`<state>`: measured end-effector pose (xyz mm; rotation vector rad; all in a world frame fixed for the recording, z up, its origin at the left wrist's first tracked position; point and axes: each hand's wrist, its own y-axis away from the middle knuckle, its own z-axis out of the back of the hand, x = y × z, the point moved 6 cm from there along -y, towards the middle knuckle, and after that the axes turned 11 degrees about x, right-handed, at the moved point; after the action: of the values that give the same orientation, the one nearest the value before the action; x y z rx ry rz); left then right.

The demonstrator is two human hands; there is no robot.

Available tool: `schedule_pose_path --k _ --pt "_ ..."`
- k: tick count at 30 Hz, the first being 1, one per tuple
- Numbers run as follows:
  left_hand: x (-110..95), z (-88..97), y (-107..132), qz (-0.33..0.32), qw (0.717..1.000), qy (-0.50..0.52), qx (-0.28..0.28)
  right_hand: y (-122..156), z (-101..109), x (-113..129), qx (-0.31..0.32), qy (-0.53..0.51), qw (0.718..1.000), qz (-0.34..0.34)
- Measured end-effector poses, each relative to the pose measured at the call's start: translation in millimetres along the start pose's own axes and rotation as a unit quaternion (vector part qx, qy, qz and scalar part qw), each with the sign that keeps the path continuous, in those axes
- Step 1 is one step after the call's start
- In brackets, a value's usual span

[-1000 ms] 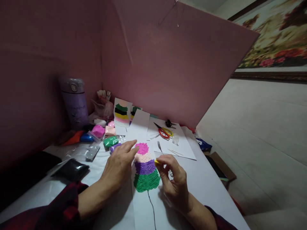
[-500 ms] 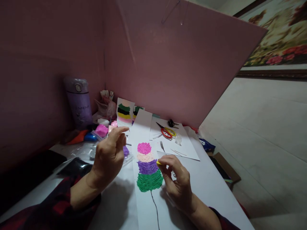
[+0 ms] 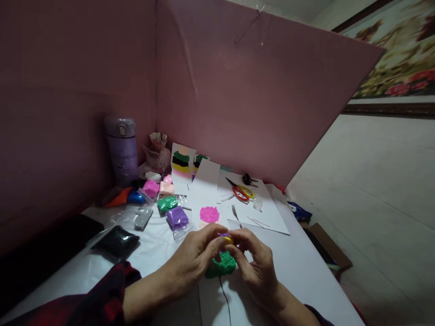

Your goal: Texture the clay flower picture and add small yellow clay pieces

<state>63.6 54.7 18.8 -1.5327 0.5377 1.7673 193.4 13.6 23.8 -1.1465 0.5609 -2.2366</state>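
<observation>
A small piece of yellow modelling clay (image 3: 228, 241) is pinched between the fingertips of my left hand (image 3: 190, 256) and my right hand (image 3: 257, 262). Both hands are closed on it, above a white paper strip (image 3: 209, 299). On that strip is textured clay: a bright pink patch (image 3: 209, 214) at the top and a green patch (image 3: 222, 266) lower down. My fingers mostly hide the peach and purple bands between them. From the green clay a thin dark line (image 3: 224, 294) runs toward me.
Left of the strip lie bagged clays, among them purple (image 3: 177, 218), green (image 3: 167, 204) and black (image 3: 117, 242). A purple bottle (image 3: 122, 151) stands behind. Scissors (image 3: 240, 192), a fork (image 3: 236, 214) and keys (image 3: 249, 179) lie at the back right. A pink panel (image 3: 238, 99) rises behind.
My left hand has come down and right to meet my right hand at the yellow clay. The bagged clays on the left are uncovered, and the view has shifted slightly.
</observation>
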Motion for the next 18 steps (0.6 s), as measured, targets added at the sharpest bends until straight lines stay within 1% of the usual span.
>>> schedule_pose_path --k 2,4,6,8,10,12,16,18 --pt "9.3 -5.5 -1.4 0.058 0.993 0.1 0.029 0.4 -2.0 2.3 0.02 0.007 1.0 0.012" --pt "16.7 -7.4 -2.4 0.094 0.981 0.162 0.039 0.2 -4.0 6.1 0.043 0.022 0.998 0.029" --pt "21.6 -6.3 -3.9 0.104 0.974 0.197 0.04 -0.4 -4.4 8.5 0.052 0.033 0.997 0.04" --pt "23.7 -2.2 -5.5 0.095 0.97 0.221 0.026 -1.3 -2.8 8.2 0.041 0.034 0.998 0.036" --pt "23.3 3.2 -6.6 0.083 0.97 0.23 0.001 -2.0 -1.4 6.8 0.027 0.03 0.999 0.026" --pt "21.7 5.7 -6.7 0.08 0.971 0.225 -0.014 -2.5 -2.1 7.6 0.026 0.029 0.999 0.032" --pt "19.5 2.9 -4.5 0.09 0.977 0.189 -0.029 -2.6 -5.0 12.6 0.035 0.03 0.997 0.056" --pt "19.8 0.1 -3.5 0.093 0.981 0.166 -0.035 -2.3 -5.5 13.5 0.031 0.025 0.998 0.05"
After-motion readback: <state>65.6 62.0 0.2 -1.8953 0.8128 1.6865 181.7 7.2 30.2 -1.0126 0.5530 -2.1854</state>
